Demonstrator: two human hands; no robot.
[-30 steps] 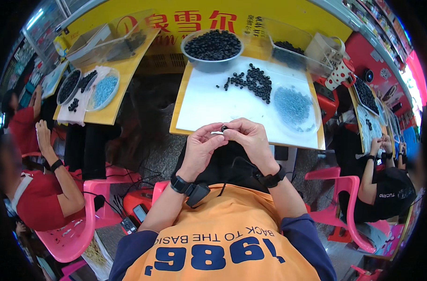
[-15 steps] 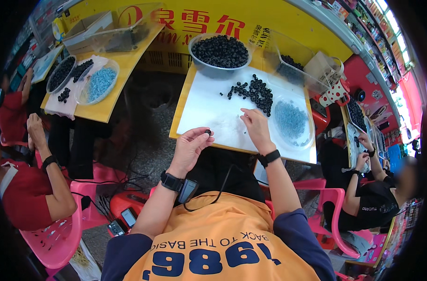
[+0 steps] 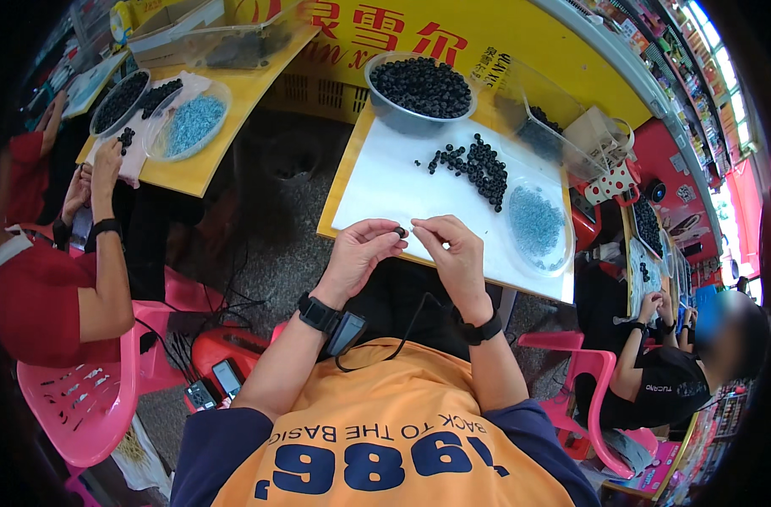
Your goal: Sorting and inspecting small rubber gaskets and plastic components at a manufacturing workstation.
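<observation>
My left hand (image 3: 362, 260) pinches a small round black bead-like piece (image 3: 400, 231) between thumb and fingertips, just over the near edge of the white sheet (image 3: 377, 190). Close beside it, my right hand (image 3: 459, 258) has thumb and forefinger pressed together around something too small to make out; its tip meets or nearly meets the black piece. Loose black pieces (image 3: 489, 173) lie in a cluster on the sheet beyond my hands. To their right, a round clear shallow dish (image 3: 550, 269) holds tiny light-blue pieces (image 3: 535, 221).
At the table's back stands a tub (image 3: 412, 123) heaped with black pieces, with a clear plastic bin (image 3: 529, 144) to its right. A polka-dot mug (image 3: 612, 184) stands behind the dish. People work at tables on both sides, seated on pink chairs (image 3: 81, 414). Cables trail across the floor at left.
My right hand has moved left and nearer from over the sheet, its fingers now at the black piece in my left hand. The left co-worker's hands have reached to their table.
</observation>
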